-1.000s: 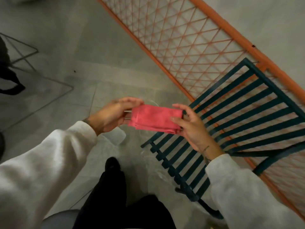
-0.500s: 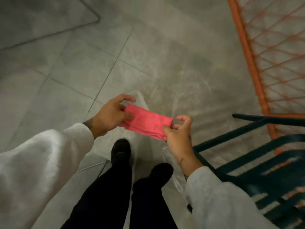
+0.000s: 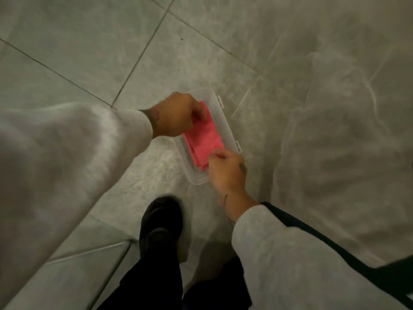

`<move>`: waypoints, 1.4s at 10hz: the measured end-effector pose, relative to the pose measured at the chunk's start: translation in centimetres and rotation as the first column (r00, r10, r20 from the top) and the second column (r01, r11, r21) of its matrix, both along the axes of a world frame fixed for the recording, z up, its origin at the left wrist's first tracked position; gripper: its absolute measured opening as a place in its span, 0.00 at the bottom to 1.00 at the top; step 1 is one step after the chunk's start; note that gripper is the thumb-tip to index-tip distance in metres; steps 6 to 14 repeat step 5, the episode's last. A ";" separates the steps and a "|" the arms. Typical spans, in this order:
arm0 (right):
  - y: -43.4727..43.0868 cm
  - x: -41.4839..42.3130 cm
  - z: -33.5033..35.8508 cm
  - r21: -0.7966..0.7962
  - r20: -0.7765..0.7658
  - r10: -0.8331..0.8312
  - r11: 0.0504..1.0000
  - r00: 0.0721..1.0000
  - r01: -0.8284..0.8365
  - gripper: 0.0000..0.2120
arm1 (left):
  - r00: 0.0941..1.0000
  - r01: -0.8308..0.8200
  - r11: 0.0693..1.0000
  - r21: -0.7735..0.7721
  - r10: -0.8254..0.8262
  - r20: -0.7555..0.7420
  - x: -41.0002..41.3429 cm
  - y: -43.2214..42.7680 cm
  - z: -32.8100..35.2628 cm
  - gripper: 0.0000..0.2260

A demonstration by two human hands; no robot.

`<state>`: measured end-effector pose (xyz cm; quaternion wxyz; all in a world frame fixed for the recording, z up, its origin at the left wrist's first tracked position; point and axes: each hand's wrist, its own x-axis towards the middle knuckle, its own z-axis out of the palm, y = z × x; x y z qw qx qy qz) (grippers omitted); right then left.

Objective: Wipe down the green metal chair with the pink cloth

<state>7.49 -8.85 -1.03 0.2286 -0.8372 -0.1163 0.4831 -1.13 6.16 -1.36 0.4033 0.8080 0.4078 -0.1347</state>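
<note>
We're looking straight down at the grey tiled floor (image 3: 223, 52), and both hands are on the pink cloth (image 3: 204, 135). It's folded into a neat oblong and sits over a clear plastic container (image 3: 225, 121) that rests on the tiles; whether the cloth is touching the bottom of it or is held just above, we can't tell. The left hand (image 3: 174, 117) has the far end, fingers curled down over the fold and closed on the fabric. The right hand (image 3: 226, 170) pinches the near end, thumb and fingertips together on the cloth's edge. Both arms come in wearing pale grey sleeves, the left sleeve (image 3: 67, 157) filling much of that side of the view, the right sleeve (image 3: 290, 260) coming up from the lower corner. Just below the container we've got a black shoe (image 3: 161, 222) planted on the tile, dark trouser legs (image 3: 156, 280) beneath it. Near the right forearm a dark green bar (image 3: 317, 238) runs diagonally toward the lower right edge, a sliver of the chair's frame as far as we can make out; the picture is soft with motion there. The container's rim shows two small clips on its right side.
</note>
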 end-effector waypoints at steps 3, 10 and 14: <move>2.7 0.1 -3.2 -0.180 -0.304 0.089 0.972 0.949 -0.149 0.18 | 0.923 0.333 0.943 -0.013 -0.329 -0.197 1.3 0.3 -3.6 0.13; 1.6 2.6 0.4 -0.250 -0.121 0.292 0.916 0.949 -0.314 0.15 | 0.955 0.223 0.975 0.018 -0.215 -0.206 0.8 0.8 -0.4 0.15; 1.6 2.6 0.4 -0.250 -0.121 0.292 0.916 0.949 -0.314 0.15 | 0.955 0.223 0.975 0.018 -0.215 -0.206 0.8 0.8 -0.4 0.15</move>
